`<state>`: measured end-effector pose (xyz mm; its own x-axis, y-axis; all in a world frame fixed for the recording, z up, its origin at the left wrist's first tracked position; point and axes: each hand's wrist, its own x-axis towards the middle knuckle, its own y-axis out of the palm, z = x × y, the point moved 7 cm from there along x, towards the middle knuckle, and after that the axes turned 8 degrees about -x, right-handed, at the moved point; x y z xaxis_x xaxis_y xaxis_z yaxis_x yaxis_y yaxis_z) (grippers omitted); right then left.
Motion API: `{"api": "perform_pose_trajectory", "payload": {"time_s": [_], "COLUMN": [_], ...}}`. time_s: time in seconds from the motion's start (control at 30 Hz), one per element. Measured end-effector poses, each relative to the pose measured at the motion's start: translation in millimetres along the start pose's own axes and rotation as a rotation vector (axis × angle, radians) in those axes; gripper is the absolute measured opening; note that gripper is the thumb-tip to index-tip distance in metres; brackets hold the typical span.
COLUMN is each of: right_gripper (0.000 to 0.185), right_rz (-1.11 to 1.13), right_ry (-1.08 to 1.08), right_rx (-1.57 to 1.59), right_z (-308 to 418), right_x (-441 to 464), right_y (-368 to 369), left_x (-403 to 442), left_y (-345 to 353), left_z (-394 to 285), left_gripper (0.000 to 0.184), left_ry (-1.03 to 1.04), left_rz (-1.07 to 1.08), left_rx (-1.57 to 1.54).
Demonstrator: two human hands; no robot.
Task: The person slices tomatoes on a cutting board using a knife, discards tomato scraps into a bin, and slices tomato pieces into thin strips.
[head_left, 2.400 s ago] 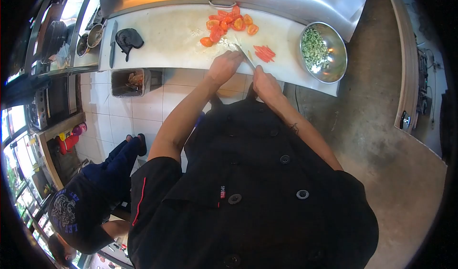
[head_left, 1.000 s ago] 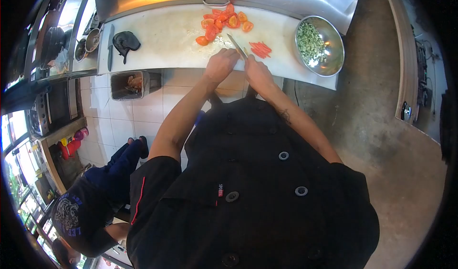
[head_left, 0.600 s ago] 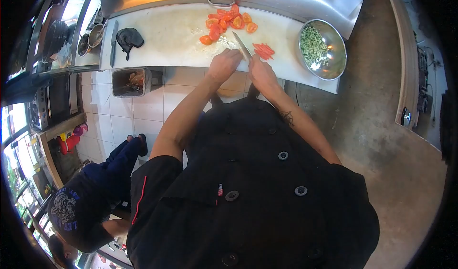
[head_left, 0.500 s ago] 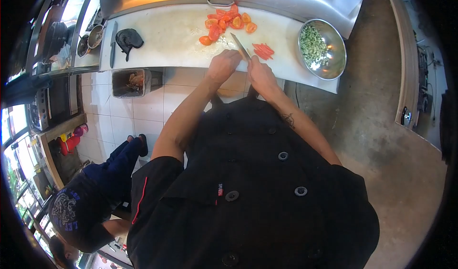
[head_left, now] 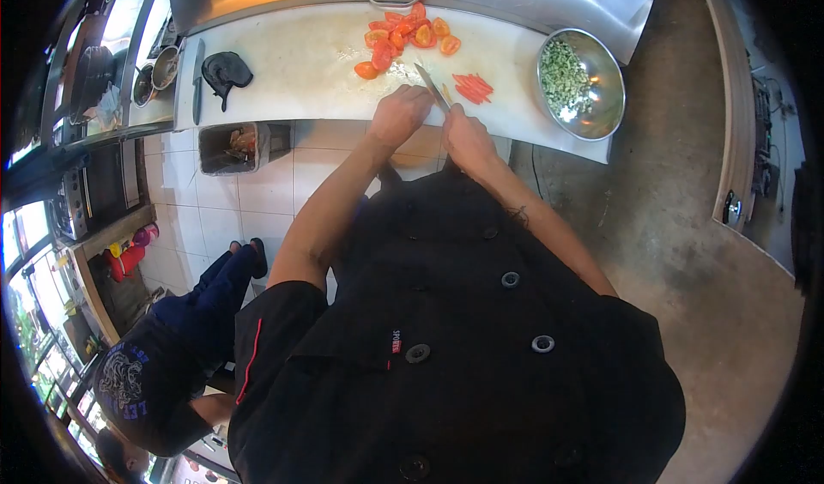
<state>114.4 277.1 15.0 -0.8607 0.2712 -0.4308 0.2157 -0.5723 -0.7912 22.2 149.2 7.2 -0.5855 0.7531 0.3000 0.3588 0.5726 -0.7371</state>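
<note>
My right hand (head_left: pixel 468 134) grips a kitchen knife (head_left: pixel 431 84) by its handle, the blade slanting up and left over the white cutting board (head_left: pixel 292 63). Just left of the blade, my left hand (head_left: pixel 402 113) rests at the board's near edge with its fingers curled down; whatever lies under them is hidden. Beyond both hands is a pile of cut tomato pieces (head_left: pixel 399 33), skins and flesh showing, with wet seeds on the board in front of it. Thin red tomato strips (head_left: pixel 473 88) lie to the right of the knife.
A steel bowl (head_left: pixel 614 98) of chopped green vegetable stands at the board's right end. On the left are a black crumpled item (head_left: pixel 227 74) and another knife (head_left: pixel 197 85). A bin (head_left: pixel 275 145) stands below the board. Another person (head_left: pixel 163 355) is at lower left.
The view has shifted slightly. Both hands and the knife stay in nearly the same place on the board, and the tomato pieces and strips look unchanged. The other person's arm has moved a little.
</note>
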Motion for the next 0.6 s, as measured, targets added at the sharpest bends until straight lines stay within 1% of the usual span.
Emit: {"api": "perform_pose_trajectory", "payload": {"time_s": [0.03,0.1,0.17,0.23,0.27,0.33,0.47,0.53,0.6], "right_gripper": [0.028,0.029,0.029,0.03,0.03,0.025,0.026,0.03,0.031], "right_rz": [0.005,-0.017,-0.055,-0.11,-0.129,0.044,0.045,0.055,0.072], "right_ry": [0.0,-0.002,0.004,-0.169,-0.167,-0.021,-0.055,-0.055,-0.037], "right_rx": [-0.005,0.01,0.026,0.047,0.055,-0.087,-0.179,-0.086,-0.113], "right_z": [0.1,4.4,1.8,15.1,14.1,-1.4,0.9,1.8,-15.4], "right_x": [1.2,3.9,12.8,23.4,22.2,18.0,15.5,10.6,-1.3], "right_y": [1.0,4.9,5.6,3.3,-1.1,1.2,-8.9,-7.2,3.9], "left_x": [1.3,3.3,3.1,0.9,0.4,2.9,5.3,1.2,-3.0], "left_y": [-1.4,-8.2,-6.3,-5.5,-6.7,-8.6,-8.0,-6.3,-1.6], "left_z": [-0.9,-9.6,-9.2,-10.5,-11.5,-9.1,-8.9,-10.0,-6.7], "left_gripper": [0.016,0.014,0.015,0.017,0.017,0.017,0.013,0.009,0.011], "left_ry": [-0.003,0.067,0.054,0.05,0.064,0.058,0.057,0.05,0.025], "left_rz": [0.002,-0.056,-0.048,-0.038,-0.049,-0.06,-0.058,-0.076,-0.039], "left_rx": [-0.004,0.029,0.011,0.006,0.019,0.013,0.016,0.02,0.03]}}
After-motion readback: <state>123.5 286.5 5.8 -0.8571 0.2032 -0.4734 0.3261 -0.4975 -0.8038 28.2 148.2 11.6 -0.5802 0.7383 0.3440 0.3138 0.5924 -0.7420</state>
